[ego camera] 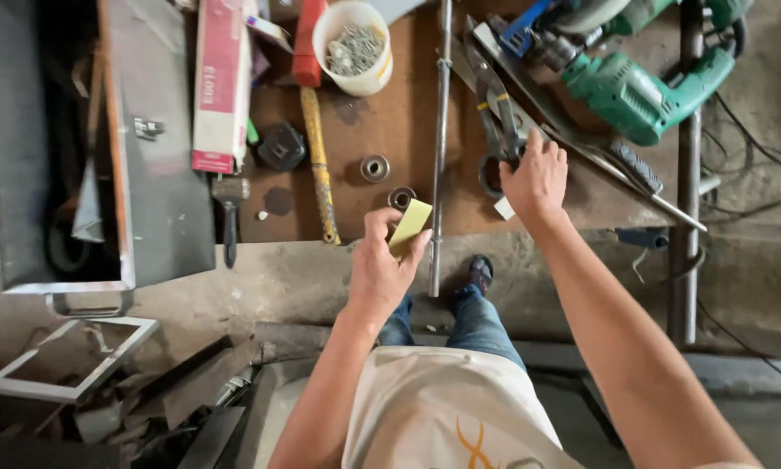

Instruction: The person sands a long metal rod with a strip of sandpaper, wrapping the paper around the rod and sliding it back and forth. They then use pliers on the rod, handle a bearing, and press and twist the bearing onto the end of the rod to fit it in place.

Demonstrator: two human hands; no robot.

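Left hand [377, 269] grip is closed on a yellow card [410, 226]. Right hand [536, 178] (fingers spread, holding nothing) rests on the shears [497, 117] beyond it.

The small yellow card [410, 227] is a flat, pale yellow-green rectangle with clean straight edges and no visible marking. It is pinched at its lower end by the fingers [382, 227] of the left hand [378, 267], so that it stands tilted, upper corner leaning right and away, just above the near edge of the brown desk [390, 139], beside the long metal rod.

The metal shears [497, 122] are dark grey, with long looped handles and worn blades pointing to the far side. They lie flat on the desk right of the rod, handles nearest. The right hand [536, 178] rests on the handle loops, palm down.
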